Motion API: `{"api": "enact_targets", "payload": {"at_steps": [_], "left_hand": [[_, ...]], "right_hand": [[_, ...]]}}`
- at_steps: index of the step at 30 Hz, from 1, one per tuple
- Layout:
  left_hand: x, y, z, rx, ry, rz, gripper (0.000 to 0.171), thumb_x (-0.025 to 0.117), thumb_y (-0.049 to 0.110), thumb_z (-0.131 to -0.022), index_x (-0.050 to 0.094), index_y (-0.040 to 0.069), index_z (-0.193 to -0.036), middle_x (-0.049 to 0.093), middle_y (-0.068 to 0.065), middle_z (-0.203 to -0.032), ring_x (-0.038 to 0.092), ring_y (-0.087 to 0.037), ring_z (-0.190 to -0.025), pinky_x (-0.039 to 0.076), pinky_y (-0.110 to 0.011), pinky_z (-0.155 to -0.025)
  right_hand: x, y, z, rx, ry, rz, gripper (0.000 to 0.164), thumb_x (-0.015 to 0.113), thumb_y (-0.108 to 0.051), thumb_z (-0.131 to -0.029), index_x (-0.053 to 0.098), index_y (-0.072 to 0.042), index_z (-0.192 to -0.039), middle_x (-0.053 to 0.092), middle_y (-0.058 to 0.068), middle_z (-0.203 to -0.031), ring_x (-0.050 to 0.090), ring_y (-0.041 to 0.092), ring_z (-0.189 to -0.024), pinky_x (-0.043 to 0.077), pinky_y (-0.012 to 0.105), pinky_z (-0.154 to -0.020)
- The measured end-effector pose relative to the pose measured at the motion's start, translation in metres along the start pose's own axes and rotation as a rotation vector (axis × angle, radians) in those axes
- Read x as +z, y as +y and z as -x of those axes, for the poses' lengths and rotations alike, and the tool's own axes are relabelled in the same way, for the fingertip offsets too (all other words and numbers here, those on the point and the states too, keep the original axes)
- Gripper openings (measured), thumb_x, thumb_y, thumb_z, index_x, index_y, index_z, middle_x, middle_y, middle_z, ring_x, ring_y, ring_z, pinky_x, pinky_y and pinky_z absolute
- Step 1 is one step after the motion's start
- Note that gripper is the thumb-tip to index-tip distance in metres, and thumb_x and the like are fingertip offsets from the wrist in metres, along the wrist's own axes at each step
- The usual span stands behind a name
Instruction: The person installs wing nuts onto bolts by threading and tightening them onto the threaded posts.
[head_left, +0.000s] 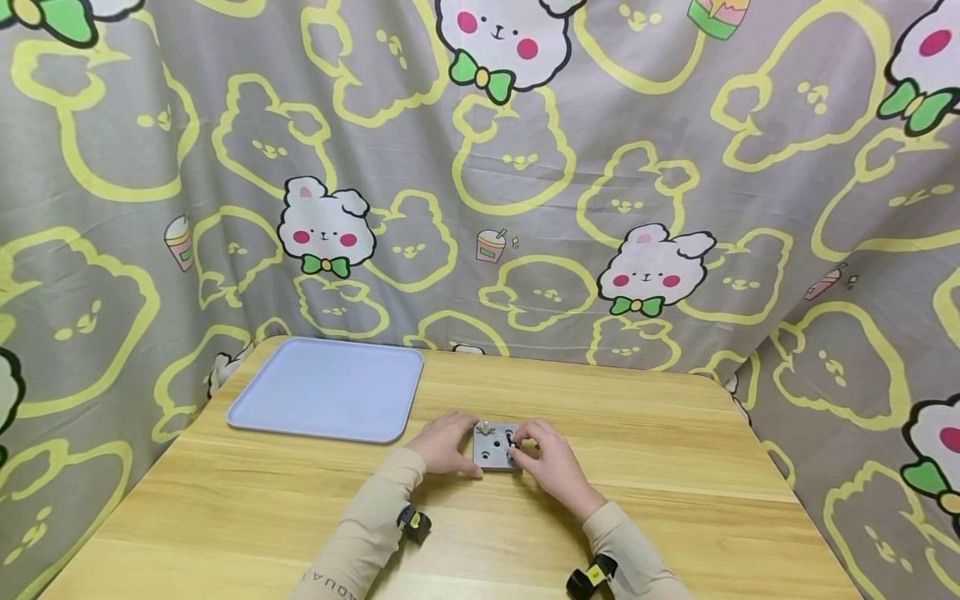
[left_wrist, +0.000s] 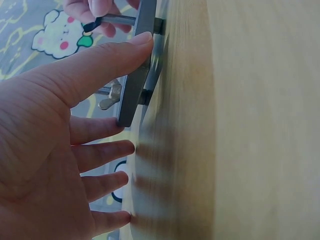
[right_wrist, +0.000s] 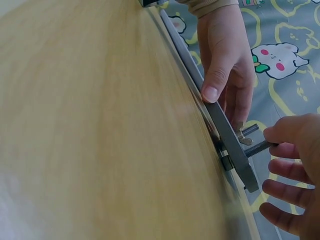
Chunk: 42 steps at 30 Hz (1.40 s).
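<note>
A small grey metal plate (head_left: pixel 497 460) with several holes lies on the wooden table, propped on bolt heads beneath it. My left hand (head_left: pixel 446 444) grips its left side, the thumb (left_wrist: pixel 112 57) on the near edge and the index fingertip at the far corner; the other fingers extend past it. A silver wing nut (head_left: pixel 486 428) sits on a bolt at the far left corner. Near the plate's right edge, a threaded bolt (right_wrist: pixel 257 148) sticks up. My right hand (head_left: pixel 555 462) pinches a small black piece (left_wrist: pixel 92 25) at that bolt's end; its exact kind is unclear.
A pale blue tray (head_left: pixel 330 392) lies at the table's back left. The wooden tabletop (head_left: pixel 675 450) stretches out around the plate. Behind and at both sides hangs a grey curtain (head_left: pixel 420 167) with cartoon prints. Each wrist wears a black strapped device (head_left: pixel 414 523).
</note>
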<state>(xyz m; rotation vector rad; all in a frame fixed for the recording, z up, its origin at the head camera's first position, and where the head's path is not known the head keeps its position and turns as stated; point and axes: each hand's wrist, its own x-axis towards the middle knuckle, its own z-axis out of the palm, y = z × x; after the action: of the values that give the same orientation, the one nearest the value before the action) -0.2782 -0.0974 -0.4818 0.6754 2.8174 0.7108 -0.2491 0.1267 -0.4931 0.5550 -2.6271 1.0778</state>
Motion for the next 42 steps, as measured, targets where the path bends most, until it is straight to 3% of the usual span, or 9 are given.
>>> {"api": "enact_targets", "payload": {"at_steps": [7,13,17,20,25,30,36,42], "left_hand": [[0.000,0.000,0.000,0.005,0.001,-0.002,0.093,0.084,0.044,-0.068,0.044,0.006,-0.143,0.047,-0.015,-0.148,0.033,-0.042,-0.143,0.024,-0.061,-0.117],[0.000,0.000,0.000,0.003,-0.001,-0.003,0.094,0.084,0.045,-0.068,0.044,0.006,-0.143,0.047,-0.015,-0.148,0.033,-0.042,-0.143,0.024,-0.061,-0.117],[0.000,0.000,0.001,0.000,-0.003,-0.009,0.094,0.084,0.045,-0.068,0.044,0.006,-0.143,0.047,-0.015,-0.148,0.033,-0.042,-0.143,0.024,-0.061,-0.117],[0.000,0.001,0.001,-0.005,-0.005,-0.006,0.094,0.084,0.045,-0.068,0.044,0.006,-0.143,0.047,-0.015,-0.148,0.033,-0.042,-0.143,0.024,-0.062,-0.117],[-0.001,0.002,0.001,-0.005,-0.004,-0.001,0.094,0.084,0.045,-0.068,0.044,0.006,-0.143,0.047,-0.015,-0.148,0.033,-0.042,-0.143,0.024,-0.060,-0.118],[0.000,0.002,0.001,0.006,-0.004,-0.010,0.094,0.084,0.045,-0.069,0.044,0.005,-0.143,0.048,-0.015,-0.147,0.034,-0.042,-0.142,0.025,-0.059,-0.118],[0.000,0.001,0.000,0.008,-0.004,-0.018,0.093,0.083,0.046,-0.069,0.044,0.004,-0.143,0.049,-0.015,-0.147,0.035,-0.041,-0.142,0.026,-0.057,-0.118],[0.000,0.001,0.000,0.013,0.001,-0.025,0.093,0.084,0.046,-0.069,0.045,0.004,-0.143,0.049,-0.015,-0.146,0.035,-0.042,-0.141,0.027,-0.057,-0.118]], "right_hand": [[-0.001,0.000,0.001,-0.022,-0.003,-0.002,0.016,0.078,-0.015,-0.081,0.065,-0.015,-0.091,0.065,0.000,-0.102,0.063,0.017,-0.097,0.056,0.031,-0.079],[-0.007,0.000,0.000,-0.033,-0.030,-0.076,0.036,0.078,-0.015,-0.080,0.064,-0.007,-0.113,0.066,0.009,-0.110,0.063,0.030,-0.102,0.056,0.046,-0.084],[-0.015,0.003,-0.004,-0.058,-0.060,-0.136,0.040,0.076,-0.016,-0.082,0.063,-0.006,-0.119,0.065,0.008,-0.115,0.060,0.031,-0.106,0.056,0.044,-0.085],[-0.023,0.008,-0.010,-0.073,-0.135,-0.218,0.036,0.070,-0.014,-0.087,0.062,-0.005,-0.122,0.064,0.010,-0.121,0.058,0.031,-0.111,0.055,0.043,-0.090],[-0.029,0.020,-0.023,-0.085,-0.373,-0.380,0.035,0.059,-0.011,-0.095,0.059,-0.004,-0.129,0.058,0.015,-0.135,0.052,0.035,-0.125,0.050,0.043,-0.101],[-0.026,0.035,-0.030,-0.101,-0.547,-0.394,0.036,0.057,-0.016,-0.097,0.059,-0.011,-0.132,0.054,0.009,-0.142,0.050,0.025,-0.130,0.046,0.028,-0.104],[-0.022,0.039,-0.033,-0.104,-0.581,-0.405,0.037,0.057,-0.019,-0.096,0.059,-0.015,-0.132,0.052,0.008,-0.145,0.047,0.012,-0.128,0.043,0.024,-0.102],[-0.023,0.038,-0.033,-0.112,-0.581,-0.411,0.040,0.057,-0.012,-0.093,0.059,-0.014,-0.133,0.050,0.009,-0.146,0.046,0.017,-0.132,0.042,0.034,-0.106]]}}
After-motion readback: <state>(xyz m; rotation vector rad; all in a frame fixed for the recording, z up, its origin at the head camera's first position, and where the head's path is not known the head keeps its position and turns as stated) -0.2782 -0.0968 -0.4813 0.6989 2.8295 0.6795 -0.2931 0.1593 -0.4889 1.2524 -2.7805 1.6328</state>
